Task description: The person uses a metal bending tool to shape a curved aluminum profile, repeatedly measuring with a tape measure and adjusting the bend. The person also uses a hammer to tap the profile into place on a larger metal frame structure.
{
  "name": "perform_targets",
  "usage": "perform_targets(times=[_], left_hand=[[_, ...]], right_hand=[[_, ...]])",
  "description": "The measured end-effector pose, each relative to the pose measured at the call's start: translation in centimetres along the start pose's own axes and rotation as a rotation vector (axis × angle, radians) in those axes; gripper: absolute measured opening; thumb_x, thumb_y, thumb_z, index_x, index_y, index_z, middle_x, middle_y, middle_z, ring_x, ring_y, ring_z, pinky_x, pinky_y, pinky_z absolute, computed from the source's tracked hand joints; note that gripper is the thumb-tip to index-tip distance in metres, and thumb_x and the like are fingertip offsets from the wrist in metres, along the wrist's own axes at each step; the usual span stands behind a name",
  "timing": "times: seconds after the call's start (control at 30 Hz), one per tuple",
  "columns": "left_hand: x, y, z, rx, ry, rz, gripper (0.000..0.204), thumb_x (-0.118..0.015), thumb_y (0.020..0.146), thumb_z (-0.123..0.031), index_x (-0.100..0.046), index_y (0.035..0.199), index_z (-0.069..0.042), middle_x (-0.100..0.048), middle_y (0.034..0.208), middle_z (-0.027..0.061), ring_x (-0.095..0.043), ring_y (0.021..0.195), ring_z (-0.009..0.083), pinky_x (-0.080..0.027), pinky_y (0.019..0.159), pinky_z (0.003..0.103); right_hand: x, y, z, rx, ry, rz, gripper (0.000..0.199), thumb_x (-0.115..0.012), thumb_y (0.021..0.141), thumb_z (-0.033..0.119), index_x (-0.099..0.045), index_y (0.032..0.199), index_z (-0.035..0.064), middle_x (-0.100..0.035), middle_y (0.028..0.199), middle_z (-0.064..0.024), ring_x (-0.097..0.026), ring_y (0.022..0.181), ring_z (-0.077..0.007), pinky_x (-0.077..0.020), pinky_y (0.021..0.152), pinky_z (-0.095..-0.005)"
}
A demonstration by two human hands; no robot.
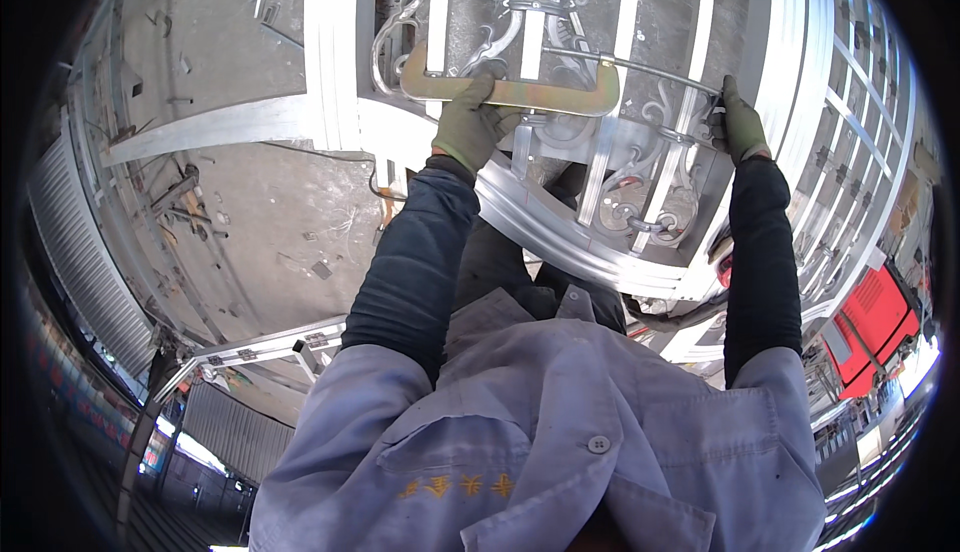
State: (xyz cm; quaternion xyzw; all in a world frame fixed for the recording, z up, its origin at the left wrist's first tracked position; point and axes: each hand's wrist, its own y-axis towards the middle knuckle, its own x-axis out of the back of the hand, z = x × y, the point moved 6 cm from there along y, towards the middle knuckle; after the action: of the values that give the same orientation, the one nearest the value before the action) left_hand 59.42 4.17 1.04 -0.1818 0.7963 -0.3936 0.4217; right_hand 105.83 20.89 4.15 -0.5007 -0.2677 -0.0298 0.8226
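Shiny metal gate frame (560, 242), dull brass-toned clamp (520, 94)

View: single head-worn fisheye camera, left of a pair. Position: on the person's head, above the chest. Direction: steeply downward and forward; the person's own grey-blue jacket (560, 452) fills the lower frame, the dark-sleeved forearms rise from it toward the top. Range: close; the silver metal gate frame (560, 242) sits within arm's reach, upper centre. Distortion: strong; straight rails bow near the rim, corners black. Periphery: concrete floor (260, 202) at left, red machine (880, 327) at right.
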Motion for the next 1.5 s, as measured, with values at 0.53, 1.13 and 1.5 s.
perform_targets(times=[0.53, 1.13, 1.5], left_hand=[[0.1, 0.2, -0.4, 0.031, -0.031, 0.005, 0.033, -0.065, 0.117, -0.032, -0.072, 0.141, -0.010, -0.082, 0.122, 0.0110, -0.082, 0.104, 0.0284, -0.067, 0.090, 0.044], [-1.7, 0.2, -2.1, 0.057, -0.104, 0.052, 0.025, -0.064, 0.117, -0.028, -0.074, 0.128, -0.007, -0.079, 0.118, 0.0074, -0.077, 0.107, 0.0222, -0.065, 0.089, 0.040], [-2.8, 1.1, -3.8, -0.013, 0.049, 0.028, 0.027, -0.058, 0.119, -0.020, -0.067, 0.137, -0.001, -0.076, 0.131, 0.0122, -0.076, 0.119, 0.0247, -0.065, 0.099, 0.041]], right_hand=[[0.2, 0.8, -0.3, -0.200, 0.315, 0.141, 0.031, -0.073, 0.109, 0.043, -0.070, 0.105, 0.0114, -0.080, 0.089, -0.0127, -0.079, 0.070, -0.0222, -0.0645, 0.058, -0.0358], [-0.8, -2.2, 1.2, -0.256, 0.421, 0.190, 0.042, -0.057, 0.117, 0.047, -0.076, 0.115, 0.0100, -0.088, 0.108, -0.0142, -0.086, 0.089, -0.0233, -0.0640, 0.068, -0.0348], [1.7, -1.2, 1.8, 0.075, 0.008, 0.100, 0.045, -0.067, 0.113, 0.050, -0.080, 0.129, 0.0103, -0.075, 0.091, -0.0012, -0.068, 0.076, -0.0137, -0.0579, 0.071, -0.0318]])
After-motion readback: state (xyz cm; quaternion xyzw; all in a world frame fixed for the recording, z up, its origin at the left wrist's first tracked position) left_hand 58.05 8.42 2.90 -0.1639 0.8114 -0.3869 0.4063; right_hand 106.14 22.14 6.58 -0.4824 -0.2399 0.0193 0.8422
